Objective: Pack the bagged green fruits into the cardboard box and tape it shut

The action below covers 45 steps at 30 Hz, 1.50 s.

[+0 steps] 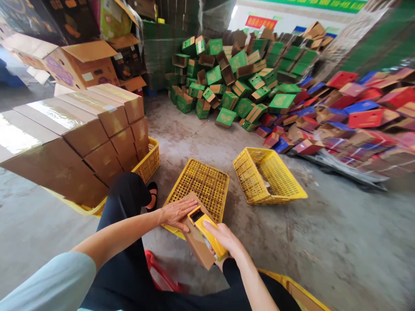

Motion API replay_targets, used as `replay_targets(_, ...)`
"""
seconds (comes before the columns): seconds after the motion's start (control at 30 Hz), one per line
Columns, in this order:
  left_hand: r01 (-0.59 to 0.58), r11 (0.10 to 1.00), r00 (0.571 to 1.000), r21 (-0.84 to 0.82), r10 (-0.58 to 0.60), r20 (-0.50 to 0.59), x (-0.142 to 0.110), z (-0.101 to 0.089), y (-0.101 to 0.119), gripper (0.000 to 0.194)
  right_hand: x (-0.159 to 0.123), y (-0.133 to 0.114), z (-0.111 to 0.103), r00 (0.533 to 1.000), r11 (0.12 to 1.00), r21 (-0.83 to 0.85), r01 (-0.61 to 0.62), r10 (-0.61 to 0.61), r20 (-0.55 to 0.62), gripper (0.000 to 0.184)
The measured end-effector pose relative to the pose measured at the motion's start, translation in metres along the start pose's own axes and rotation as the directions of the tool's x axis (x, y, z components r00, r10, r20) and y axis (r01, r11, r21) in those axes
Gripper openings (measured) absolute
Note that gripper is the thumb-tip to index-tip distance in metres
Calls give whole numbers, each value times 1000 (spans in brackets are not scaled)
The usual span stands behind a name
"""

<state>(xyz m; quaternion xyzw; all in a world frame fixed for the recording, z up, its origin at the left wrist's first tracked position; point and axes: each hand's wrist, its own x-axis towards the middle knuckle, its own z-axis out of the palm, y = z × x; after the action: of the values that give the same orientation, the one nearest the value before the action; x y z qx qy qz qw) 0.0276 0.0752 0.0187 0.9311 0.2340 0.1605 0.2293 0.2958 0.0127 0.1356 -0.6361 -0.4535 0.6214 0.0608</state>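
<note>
A narrow brown cardboard box [198, 242] lies in front of me on an upturned yellow plastic crate [207, 183]. My left hand [177, 213] rests flat on the box's upper end, fingers stretched out. In my right hand [223, 237] is a yellow tape dispenser [207, 231], gripped along its body. Its dark front end sits over the box's top face, close to my left fingertips. Whether tape runs from it onto the cardboard I cannot tell.
Stacked brown boxes [81, 129] stand in a yellow crate [152, 157] on the left. Another yellow crate [279, 172] sits to the right. Green boxes [227, 99] and red and blue boxes [363, 116] are heaped behind. Something red [162, 274] is beneath me.
</note>
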Motion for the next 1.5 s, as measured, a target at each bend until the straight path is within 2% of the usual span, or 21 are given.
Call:
replay_targets(0.13,38,999,999,5,-39,31,-6,-17,-20,108,13,-26,11,1000,999,47,-7,7,8,49)
replay_targets(0.27,70,998,996,6,-70,61,-16,-41,-42,108,31,-58,19,1000,1000,4,20,-20,22,50)
replay_targets(0.4,75,996,996,47,-77,42,-23,-40,-45,112,37,-67,17,999,1000,6,21,-22,41,47)
replay_targets(0.53,95,994,995,54,-95,-4,-23,-28,-42,115,35,-65,16,999,999,-34,13,-11,44,51)
replay_targets(0.73,88,996,996,12,-88,-2,-21,-30,-45,111,30,-63,19,1000,998,-55,-12,14,18,50)
replay_targets(0.87,95,995,995,12,-95,-11,-21,-29,-44,112,16,-45,9,998,997,-45,-59,60,8,48)
replay_targets(1.03,102,995,994,15,-102,-32,-23,-27,-41,114,5,-22,4,998,997,-62,-55,53,-42,50)
replay_targets(1.17,99,994,995,36,-98,-22,-24,-25,-31,120,9,-15,7,997,996,-46,-72,71,-35,50)
replay_targets(1.3,23,1000,1000,4,-23,-8,-18,-17,-13,117,10,-14,6,997,996,-49,-70,68,-38,53)
replay_targets(1.5,81,997,996,9,-81,36,-9,-15,-3,120,12,-11,6,999,997,-68,-47,46,-10,53)
